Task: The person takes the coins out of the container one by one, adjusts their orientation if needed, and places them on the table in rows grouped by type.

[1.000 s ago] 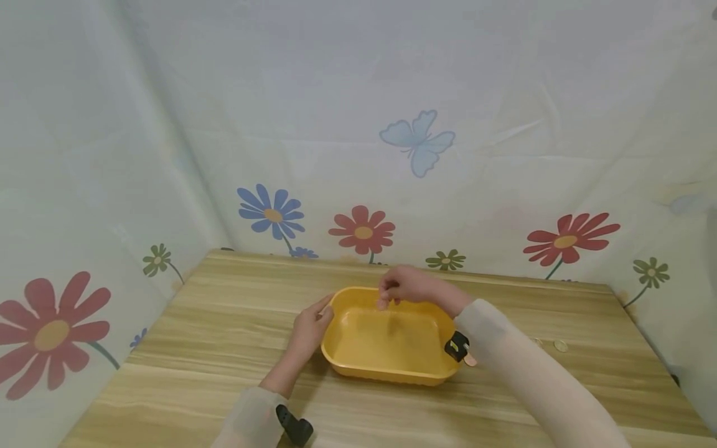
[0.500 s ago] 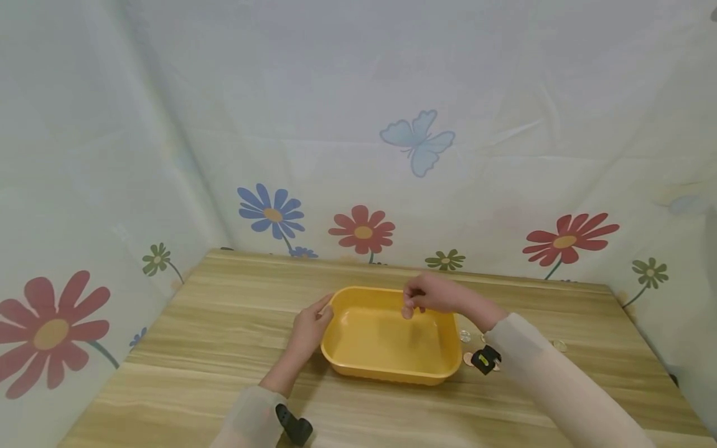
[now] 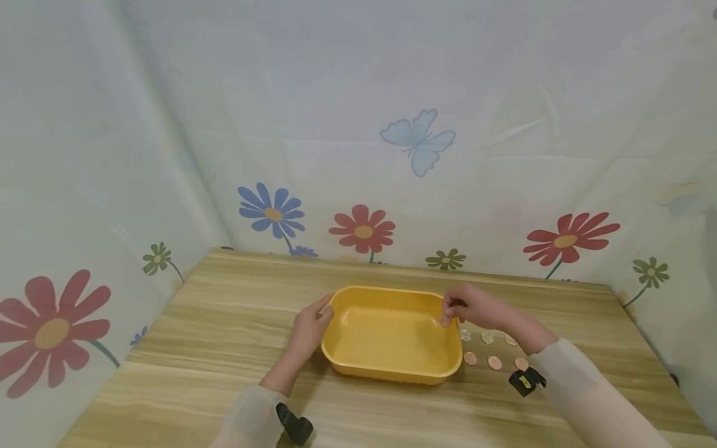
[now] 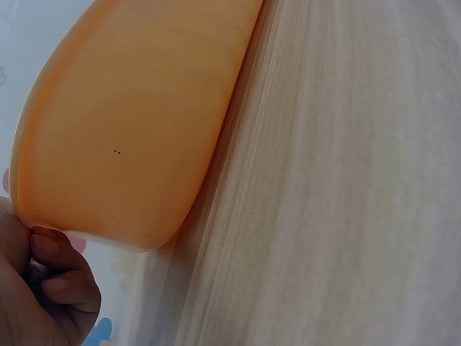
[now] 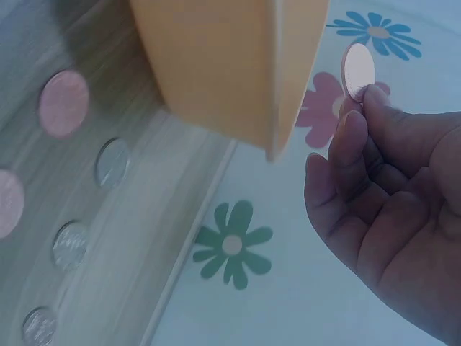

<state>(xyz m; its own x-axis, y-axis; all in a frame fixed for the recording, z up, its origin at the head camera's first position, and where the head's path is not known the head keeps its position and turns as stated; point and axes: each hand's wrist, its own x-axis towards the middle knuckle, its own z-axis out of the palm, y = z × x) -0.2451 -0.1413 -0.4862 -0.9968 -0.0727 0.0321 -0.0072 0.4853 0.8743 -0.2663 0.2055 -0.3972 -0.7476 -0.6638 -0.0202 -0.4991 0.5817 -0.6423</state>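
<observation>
In the head view, a yellow plastic basin (image 3: 386,376) stands on the wooden table. At its left end my left hand (image 3: 308,326) grips the rim; the left wrist view has curled fingers (image 4: 68,285) against the basin wall (image 4: 137,130). Between thumb and forefinger my right hand (image 3: 477,308) pinches a copper-coloured coin (image 5: 358,72), held up by its edge. That hand is over the basin's right rim at the back corner. On the table right of the basin lie copper-coloured coins (image 3: 495,363) in a row, with silver-coloured coins (image 3: 487,338) in a row behind them.
The wooden table (image 3: 235,292) extends on both sides of the basin. Behind it hangs a pale cloth (image 3: 313,124) printed with flowers and a butterfly. Each sleeve carries a small black device, one near the front edge of the view (image 3: 294,426).
My right hand has moved right with the coin, from over the basin's back middle to its right rim. More coins on the table have come into view. The left hand and basin stay put.
</observation>
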